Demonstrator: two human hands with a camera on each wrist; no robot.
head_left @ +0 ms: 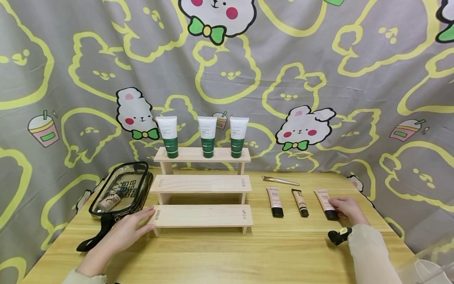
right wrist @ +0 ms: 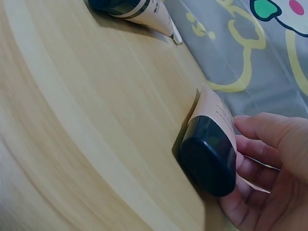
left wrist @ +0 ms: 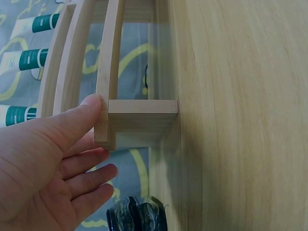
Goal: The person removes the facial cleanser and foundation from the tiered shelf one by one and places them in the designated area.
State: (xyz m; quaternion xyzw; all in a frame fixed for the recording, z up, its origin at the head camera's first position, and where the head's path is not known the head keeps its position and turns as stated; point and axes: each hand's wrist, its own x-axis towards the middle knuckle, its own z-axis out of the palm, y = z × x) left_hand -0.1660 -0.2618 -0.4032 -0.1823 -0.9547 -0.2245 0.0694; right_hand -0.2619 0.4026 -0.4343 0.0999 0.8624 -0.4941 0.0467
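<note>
Risk: I have the right grip [head_left: 347,210] pinching the BB cream tube [head_left: 323,201], just left of it on the desk [head_left: 248,256], only by one edge; a shallow hold could slip. My left grip [head_left: 125,232], fingers apart, touches the wooden display stand [head_left: 203,216]; a nudge might topple its upright green-and-white tubes [head_left: 207,136]. The BB cream tube: pale pink, black-capped, flat-ended.

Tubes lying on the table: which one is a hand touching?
The rightmost tube; the right hand touches it; the left tube and middle tube lie untouched.

"BB" on two pink tubes [head_left: 324,203]
</note>
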